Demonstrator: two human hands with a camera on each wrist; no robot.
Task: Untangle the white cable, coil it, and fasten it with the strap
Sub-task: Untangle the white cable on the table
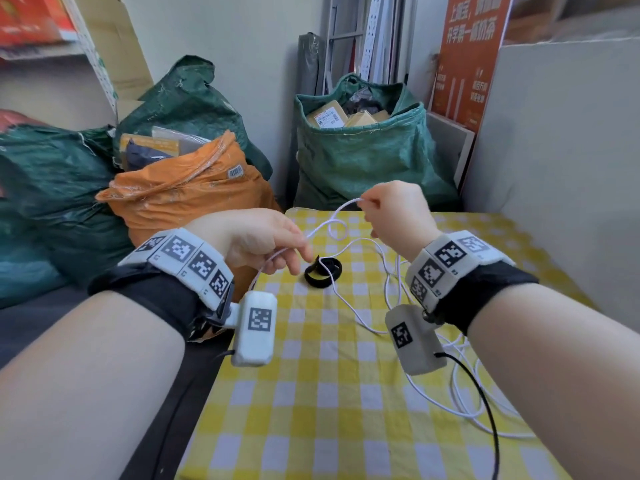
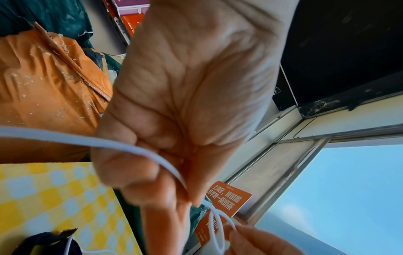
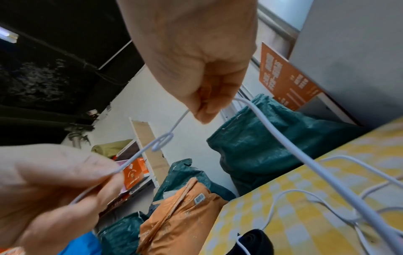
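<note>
A thin white cable (image 1: 349,308) runs between both hands above the table, with a small loose knot loop (image 1: 337,228) midway between them. My left hand (image 1: 277,242) pinches the cable (image 2: 170,170) between thumb and fingers. My right hand (image 1: 391,209) pinches it (image 3: 272,131) higher up, at the table's far edge. The knot loop (image 3: 162,141) shows clearly in the right wrist view. More cable lies in tangled loops (image 1: 464,386) on the right of the table. A black strap (image 1: 323,271), curled in a ring, lies on the cloth under the hands, with cable crossing it.
The table (image 1: 329,393) has a yellow-and-white checked cloth. Behind it stand an orange sack (image 1: 187,192) and green sacks (image 1: 360,157) full of parcels. A grey panel (image 1: 561,150) rises at the right. A black wire (image 1: 485,407) runs from the right wrist camera.
</note>
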